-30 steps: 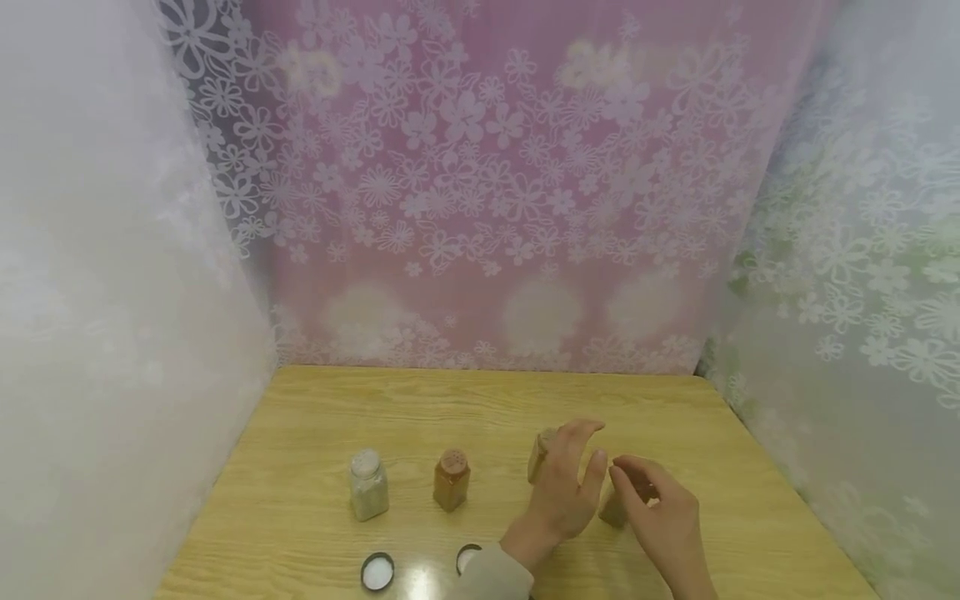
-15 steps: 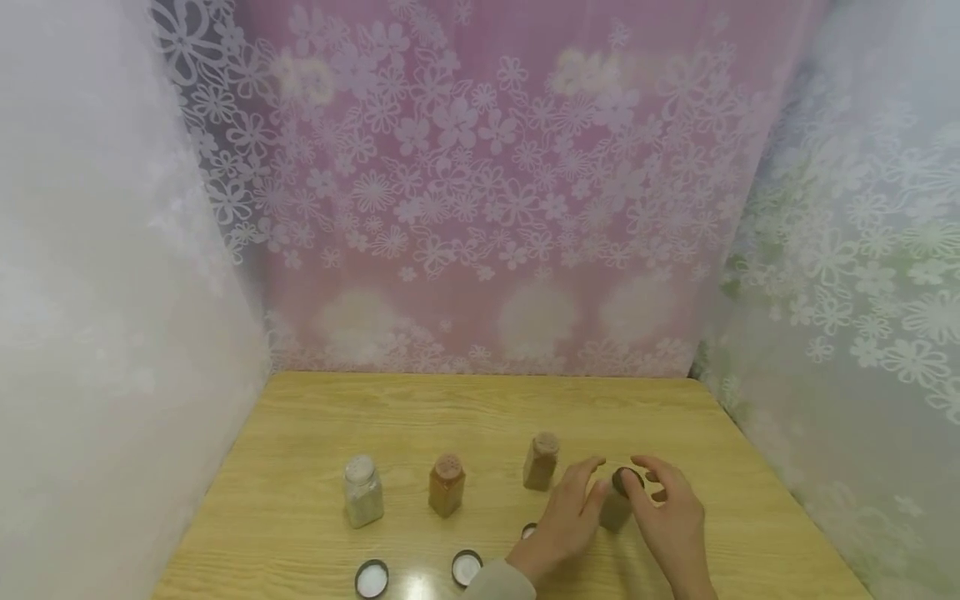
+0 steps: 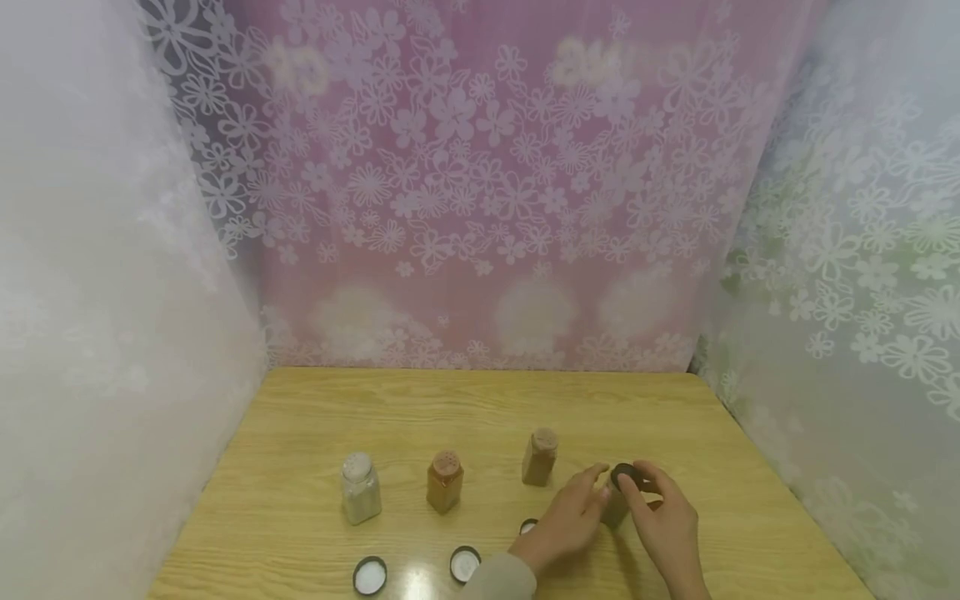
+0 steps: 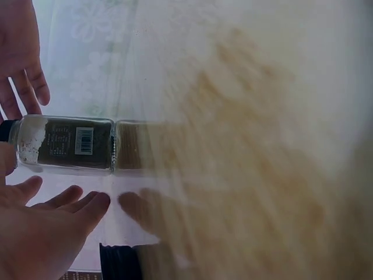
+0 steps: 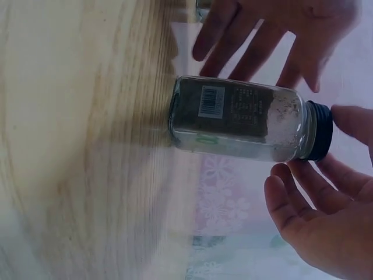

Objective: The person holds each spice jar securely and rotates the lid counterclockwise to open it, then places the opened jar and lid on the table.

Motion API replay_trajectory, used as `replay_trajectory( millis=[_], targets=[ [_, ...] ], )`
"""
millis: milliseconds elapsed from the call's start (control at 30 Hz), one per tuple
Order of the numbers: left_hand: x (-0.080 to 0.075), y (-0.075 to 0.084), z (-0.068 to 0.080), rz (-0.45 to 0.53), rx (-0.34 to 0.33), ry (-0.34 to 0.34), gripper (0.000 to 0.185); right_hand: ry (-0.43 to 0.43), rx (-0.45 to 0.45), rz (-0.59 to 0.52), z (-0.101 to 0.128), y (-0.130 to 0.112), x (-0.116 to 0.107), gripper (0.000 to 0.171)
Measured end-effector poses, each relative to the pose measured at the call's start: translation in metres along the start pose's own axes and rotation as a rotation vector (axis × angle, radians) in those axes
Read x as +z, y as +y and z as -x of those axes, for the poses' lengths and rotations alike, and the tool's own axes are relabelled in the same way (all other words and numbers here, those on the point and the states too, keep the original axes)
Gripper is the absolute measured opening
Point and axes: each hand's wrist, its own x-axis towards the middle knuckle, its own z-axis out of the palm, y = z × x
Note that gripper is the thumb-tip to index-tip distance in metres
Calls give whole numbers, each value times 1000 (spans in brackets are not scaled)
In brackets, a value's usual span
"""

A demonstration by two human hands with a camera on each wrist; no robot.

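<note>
While the right hand [image 3: 663,521] curls its fingertips [image 5: 349,119] round the black cap [image 3: 626,476] on top of a glass spice jar [image 3: 617,504], the left hand [image 3: 566,517] lies just beside that jar with its fingers straight and loose, holding nothing; whether its fingertips touch the glass cannot be told. The jar stands upright on the wooden table [image 3: 480,408], toward the right of the near edge, and both wrist views show it filled with a dark powder and carrying a label with a barcode [image 5: 213,100]. The right wrist view shows the thumb and fingers of the right hand meeting the rim of the cap from two sides, the palm open below them. To the left of the jar, three more jars stand in a row, well apart from one another: a brownish jar [image 3: 540,457] nearest the hands, an orange-brown jar [image 3: 445,481] in the middle, and a white jar [image 3: 361,487] furthest left, all three uncapped with their shaker tops showing. Nearer the table's front edge lie three loose caps, one [image 3: 370,574] before the white jar, one [image 3: 465,564] before the orange-brown jar, and a third [image 3: 528,526] partly hidden by the left hand.
</note>
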Motion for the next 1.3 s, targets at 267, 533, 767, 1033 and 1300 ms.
replay_trajectory(
  millis=[267,533,767,1033,1300],
  targets=[
    [2,-2,-4,-59,15,-41,59,-23,-8,-3,2,2,-1,57],
    [5,-3,-8,-94,17,-9,54,-50,15,-4,3,2,-3,56],
    [4,-3,-9,-28,8,-8,52,-53,-29,0,1,2,-2,53],
    [4,-4,-8,-24,3,6,53,-59,-182,35,0,4,2,35],
    [5,-4,-9,0,5,-29,55,-134,-125,-8,1,5,-4,57]
  ],
)
